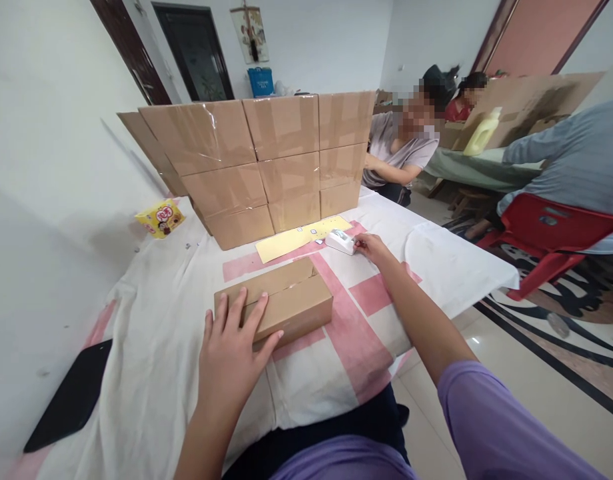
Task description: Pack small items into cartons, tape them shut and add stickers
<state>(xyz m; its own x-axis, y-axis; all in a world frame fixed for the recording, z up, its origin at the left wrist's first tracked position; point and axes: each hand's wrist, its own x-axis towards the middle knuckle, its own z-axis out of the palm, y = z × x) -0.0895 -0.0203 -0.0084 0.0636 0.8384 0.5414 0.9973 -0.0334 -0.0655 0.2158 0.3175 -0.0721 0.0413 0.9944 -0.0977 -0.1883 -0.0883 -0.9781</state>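
Note:
A small closed cardboard box (286, 300) lies on the cloth in front of me, a seam running along its top. My left hand (236, 340) rests on its left end, fingers spread flat and thumb along the near side. Farther right, my right hand (370, 247) is pinched closed at the right end of a white tape dispenser (340, 241). Whatever sits between those fingertips is too small to make out. Behind the dispenser a yellow strip of card (281, 247) bears several tiny pieces.
Stacked taped cartons (286, 180) form a wall at the table's back. A yellow packet (160, 219) stands at left, and a black flat object (69, 397) lies lower left. A person (401, 147) sits beyond the cartons; another sits on a red chair (561, 227) at right.

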